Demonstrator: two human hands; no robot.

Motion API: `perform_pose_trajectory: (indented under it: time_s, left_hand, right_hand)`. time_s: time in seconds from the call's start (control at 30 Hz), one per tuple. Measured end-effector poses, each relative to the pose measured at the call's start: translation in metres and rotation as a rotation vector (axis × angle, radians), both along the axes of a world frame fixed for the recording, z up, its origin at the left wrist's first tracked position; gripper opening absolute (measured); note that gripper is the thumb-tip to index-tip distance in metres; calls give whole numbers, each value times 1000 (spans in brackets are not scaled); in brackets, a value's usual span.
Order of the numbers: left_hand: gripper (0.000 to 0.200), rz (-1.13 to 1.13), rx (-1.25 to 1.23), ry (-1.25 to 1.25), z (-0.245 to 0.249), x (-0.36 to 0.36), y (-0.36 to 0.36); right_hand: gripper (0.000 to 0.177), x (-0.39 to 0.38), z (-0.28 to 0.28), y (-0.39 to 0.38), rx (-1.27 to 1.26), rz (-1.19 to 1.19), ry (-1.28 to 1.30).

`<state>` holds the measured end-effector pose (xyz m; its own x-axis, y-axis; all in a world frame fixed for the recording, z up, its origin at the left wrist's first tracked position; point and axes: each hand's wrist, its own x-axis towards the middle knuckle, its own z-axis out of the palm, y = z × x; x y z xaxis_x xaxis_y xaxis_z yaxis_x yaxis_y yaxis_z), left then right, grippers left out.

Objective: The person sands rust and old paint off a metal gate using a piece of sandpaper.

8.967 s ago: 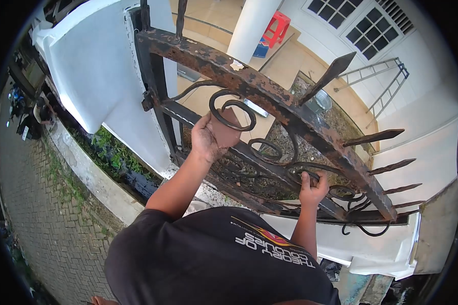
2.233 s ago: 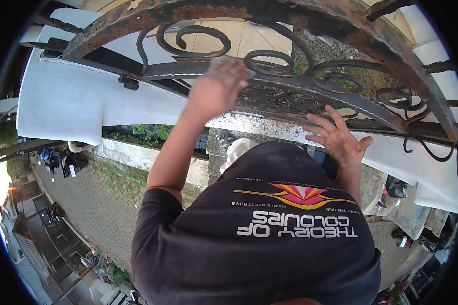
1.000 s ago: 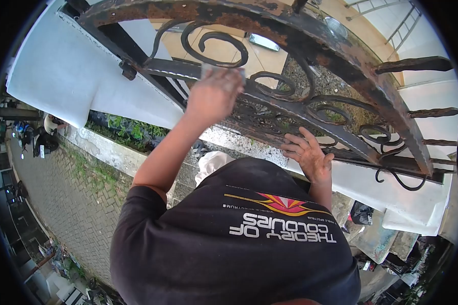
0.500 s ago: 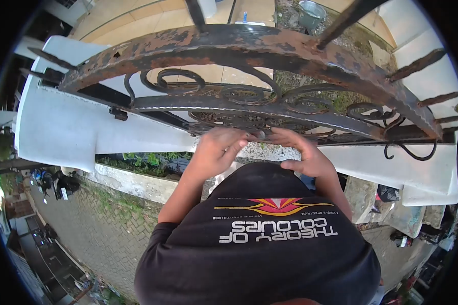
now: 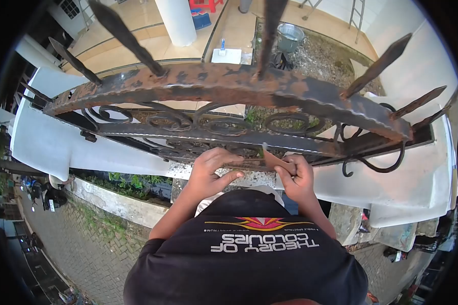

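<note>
Before me stands a black wrought-iron gate [image 5: 213, 84] with rust and flaking paint along its arched top bar. My right hand [image 5: 297, 179] pinches a small folded brown sheet that looks like sandpaper [image 5: 276, 160] between thumb and fingers, close to the gate's lower scrollwork. To its left, my left hand [image 5: 208, 172] is open, palm down, its fingers stretched toward the sheet and its thumb apart. The left fingertips overlap the gate's lower bars in this view.
Pointed spikes [image 5: 127, 40] rise from the arch toward me. Low white walls [image 5: 122, 152] flank the gate. Beyond it are a metal bucket [image 5: 290, 38], a white tray [image 5: 226, 56] with a blue-handled brush, and a white column [image 5: 175, 23]. Paving [image 5: 86, 229] lies behind me at left.
My view has shifted, showing more of the ground beyond the gate. My right hand has closed from spread fingers into a pinch, with the brown sheet now plainly visible in it.
</note>
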<state>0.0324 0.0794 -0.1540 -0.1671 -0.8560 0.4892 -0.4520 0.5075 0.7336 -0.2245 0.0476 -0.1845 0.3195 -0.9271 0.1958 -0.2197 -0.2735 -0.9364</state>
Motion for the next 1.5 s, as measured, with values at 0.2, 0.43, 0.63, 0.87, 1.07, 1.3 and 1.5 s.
perform_pose_trajectory:
  time_s: [0.2,0.43,0.63,0.87,1.07,1.3,1.5]
  left_hand:
    - [28,254,-424,21,33,-21,-9]
    - [28,528,-629,19,49,-1,3]
    - [43,695,-465,-67,27,46,17]
    - [65,622,-274,-421,45,119,1]
    - [67,488,-381,-562,38,138,-11]
    - [59,540,-515,-408,24,121,-31]
    - [73,495,-358,77,-8,96,-40]
  right_hand:
    - [36,-32,38,-28,-644,-159,733]
    - [63,-35,27,-43,-572,92,931]
    - [81,22,30,-33,-577,185,942]
    - [83,17,22,-20,-429,-34,1045]
    - [78,111,25,-5,-340,-200,1052]
    - [85,33,20,12,-251,-336,1106]
    - [91,79,23,6,-337,-49,1010]
